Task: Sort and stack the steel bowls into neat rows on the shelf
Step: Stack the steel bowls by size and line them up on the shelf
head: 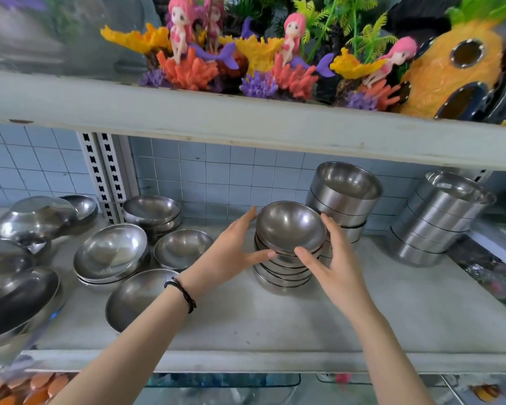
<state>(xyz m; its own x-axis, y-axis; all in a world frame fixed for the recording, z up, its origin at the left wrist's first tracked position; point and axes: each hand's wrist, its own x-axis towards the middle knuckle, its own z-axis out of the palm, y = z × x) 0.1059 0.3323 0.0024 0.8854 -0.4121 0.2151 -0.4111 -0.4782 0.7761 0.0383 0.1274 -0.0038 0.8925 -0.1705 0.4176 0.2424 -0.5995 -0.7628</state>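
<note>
We judge the sorting roughly half done. At the middle of the shelf (pixel 275 325) stands the round-bowl stack (pixel 284 273), and our hands flank its top bowl (pixel 291 226). The left hand (pixel 240 247) lies against its 9 o'clock side with fingers and thumb straight, pressing rather than clasping. The right hand (pixel 333 258) has thumb and fingers curved round the rim from 3 o'clock, grasping it. From that stack, two tidy columns of straight-walled bowls look finished: the near column (pixel 342 197) at 1 o'clock, just behind, and the far column (pixel 438 217) at 3 o'clock, well apart. What is left lies from 8 to 10 o'clock: a shallow pair (pixel 111 252), a single bowl (pixel 183 248), a front bowl (pixel 138 299) near the shelf edge, a back stack (pixel 152 213) by the tiles, and overturned bowls (pixel 38 217) at the far left, none of them in a row. The top bowl opens upward, its mouth tipped slightly toward us. Being round, it has no long axis of its own. The stack's long axis runs roughly vertical, and we judge the top bowl not quite seated level.
</note>
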